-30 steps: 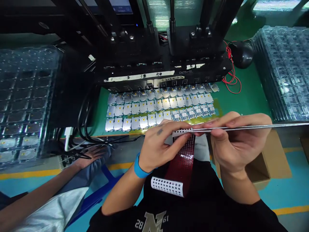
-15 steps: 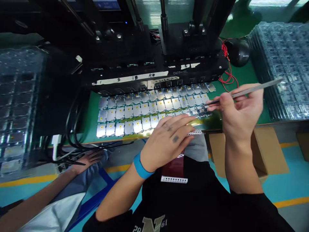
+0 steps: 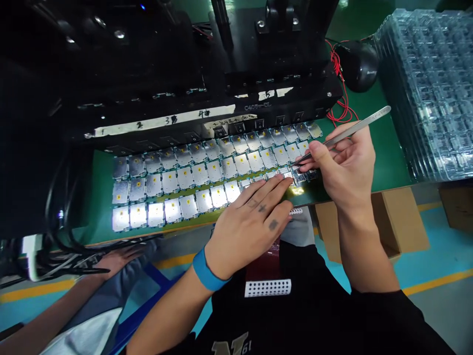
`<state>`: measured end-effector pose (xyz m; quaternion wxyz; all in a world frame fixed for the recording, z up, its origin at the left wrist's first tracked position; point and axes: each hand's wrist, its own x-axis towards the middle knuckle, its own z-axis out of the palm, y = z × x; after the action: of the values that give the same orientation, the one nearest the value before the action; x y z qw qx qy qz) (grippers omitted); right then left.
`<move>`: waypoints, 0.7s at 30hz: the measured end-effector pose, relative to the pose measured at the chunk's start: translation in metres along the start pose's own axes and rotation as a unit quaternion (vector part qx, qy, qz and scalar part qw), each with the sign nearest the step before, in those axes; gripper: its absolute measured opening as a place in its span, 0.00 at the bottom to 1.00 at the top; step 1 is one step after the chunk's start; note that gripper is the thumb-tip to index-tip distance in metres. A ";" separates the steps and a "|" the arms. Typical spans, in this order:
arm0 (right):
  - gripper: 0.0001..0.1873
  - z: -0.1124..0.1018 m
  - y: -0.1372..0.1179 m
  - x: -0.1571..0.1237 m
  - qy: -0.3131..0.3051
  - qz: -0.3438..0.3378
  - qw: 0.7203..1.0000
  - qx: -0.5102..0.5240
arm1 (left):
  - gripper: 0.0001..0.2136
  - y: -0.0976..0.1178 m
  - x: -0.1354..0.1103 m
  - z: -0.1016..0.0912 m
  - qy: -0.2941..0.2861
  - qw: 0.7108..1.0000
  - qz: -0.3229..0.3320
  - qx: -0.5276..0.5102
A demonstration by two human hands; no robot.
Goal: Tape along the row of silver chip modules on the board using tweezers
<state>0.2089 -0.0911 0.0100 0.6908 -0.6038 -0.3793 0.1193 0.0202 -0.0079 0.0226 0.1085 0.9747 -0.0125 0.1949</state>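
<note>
My right hand (image 3: 343, 167) pinches a pair of steel tweezers (image 3: 351, 129), whose tips touch a small circuit module (image 3: 301, 175) at the right end of the front row. Rows of silver-shielded modules (image 3: 192, 170) lie on a green panel (image 3: 103, 172) on the bench. My left hand (image 3: 254, 217) lies flat by the panel's front edge, fingers stretched toward the tweezer tips, resting over a perforated white and dark red strip (image 3: 268, 287) that hangs onto my lap. A blue band circles my left wrist.
A black test fixture (image 3: 207, 84) with numbered labels stands behind the panel. Stacked clear blister trays (image 3: 432, 84) rise at the right, beside a black mouse (image 3: 360, 64) and red wires. A cardboard box (image 3: 395, 222) sits under the bench edge. Another person's hand (image 3: 118, 256) rests at the lower left.
My right hand carried the tweezers from the strip forward to the right end of the module rows. My left hand went from pinching the strip to lying flat over it at the panel's edge.
</note>
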 end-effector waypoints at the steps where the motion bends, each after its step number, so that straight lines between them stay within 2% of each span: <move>1: 0.15 0.000 0.000 0.000 -0.001 0.001 1.000 -0.003 | 0.07 0.000 0.000 0.000 0.001 1.000 0.001 0.000; 21: 0.14 -0.002 -0.005 -0.006 -0.009 -0.004 0.998 -0.057 | 0.07 0.001 0.002 0.001 0.008 1.000 -0.004 -0.008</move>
<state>0.2045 -0.0981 0.0127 0.6521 -0.6400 -0.3938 0.1001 0.0227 -0.0091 0.0232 0.1169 0.9722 -0.0097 0.2025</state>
